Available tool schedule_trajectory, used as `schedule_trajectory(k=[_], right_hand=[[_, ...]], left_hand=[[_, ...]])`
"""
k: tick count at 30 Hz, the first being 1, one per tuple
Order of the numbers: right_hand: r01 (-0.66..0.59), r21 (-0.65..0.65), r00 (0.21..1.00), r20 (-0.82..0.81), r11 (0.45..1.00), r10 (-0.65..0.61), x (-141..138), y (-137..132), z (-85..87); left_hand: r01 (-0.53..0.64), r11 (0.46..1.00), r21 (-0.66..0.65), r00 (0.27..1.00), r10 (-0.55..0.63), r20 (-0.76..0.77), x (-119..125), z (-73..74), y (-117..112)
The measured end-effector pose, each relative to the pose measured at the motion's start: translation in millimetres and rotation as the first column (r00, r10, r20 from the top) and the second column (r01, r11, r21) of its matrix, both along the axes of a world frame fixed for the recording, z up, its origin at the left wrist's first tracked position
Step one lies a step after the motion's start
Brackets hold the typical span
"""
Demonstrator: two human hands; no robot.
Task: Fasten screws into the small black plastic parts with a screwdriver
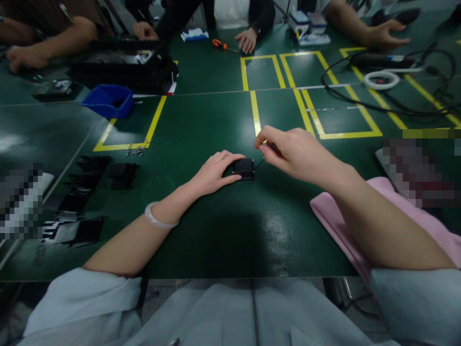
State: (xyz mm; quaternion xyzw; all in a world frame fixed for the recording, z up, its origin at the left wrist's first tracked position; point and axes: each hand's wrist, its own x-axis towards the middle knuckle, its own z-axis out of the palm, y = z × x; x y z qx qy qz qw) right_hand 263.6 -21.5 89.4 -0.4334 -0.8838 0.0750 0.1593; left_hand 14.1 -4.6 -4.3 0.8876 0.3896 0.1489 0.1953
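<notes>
My left hand (216, 172) holds a small black box-shaped part (244, 168) against the green table, its thumb and fingers pinching the part's left side. Thumb and fingers of my right hand (288, 151) are closed round a tool that looks like a thin screwdriver (259, 164). Its dark shaft slants down to the right edge of the black part; my fingers hide most of the handle. Left of my left hand lie several small silver screws (136, 151), some black blocks (122, 175) and a row of flat black pieces (84, 185).
A blue bin (110, 100) stands at the back left before a black crate (122, 67). An orange-handled screwdriver (224, 45) lies near a co-worker's hand (247, 40). Black cables (389, 103) curl at the right, behind a pink cloth (392, 202). Yellow tape (351, 135) marks the table.
</notes>
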Motion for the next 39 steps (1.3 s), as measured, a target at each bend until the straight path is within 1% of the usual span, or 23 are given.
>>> schedule_trajectory(k=[6, 9, 12, 18, 29, 39], right_hand=[[-0.018, -0.025, 0.999, -0.033, 1.0, 0.017, 0.5, -0.8, 1.0], [-0.024, -0.036, 0.999, -0.023, 0.999, 0.023, 0.9, -0.6, 1.7], [-0.019, -0.03, 1.0, -0.006, 0.999, 0.019, 1.0, 0.0, 1.1], [-0.024, -0.01, 0.999, -0.027, 1.0, 0.024, 0.3, 0.2, -0.7], [-0.042, -0.032, 0.998, -0.043, 0.999, 0.041, 1.9, 0.1, -0.4], [-0.025, -0.009, 0.999, -0.039, 1.0, 0.025, 0.2, 0.2, -1.1]], left_hand=[[0.007, 1.0, 0.006, 1.0, -0.007, 0.005, -0.2, 0.0, 0.1], [0.01, 1.0, 0.016, 1.0, -0.01, 0.005, -0.6, -0.5, 0.2], [0.01, 1.0, 0.017, 1.0, -0.01, 0.002, -0.6, -1.0, 0.4], [0.004, 1.0, 0.006, 1.0, -0.004, -0.003, 0.3, 0.0, 0.6], [0.006, 1.0, 0.027, 1.0, -0.006, 0.008, -0.6, -1.9, 0.9], [0.004, 1.0, 0.008, 1.0, -0.004, -0.001, 0.3, 1.3, -0.4]])
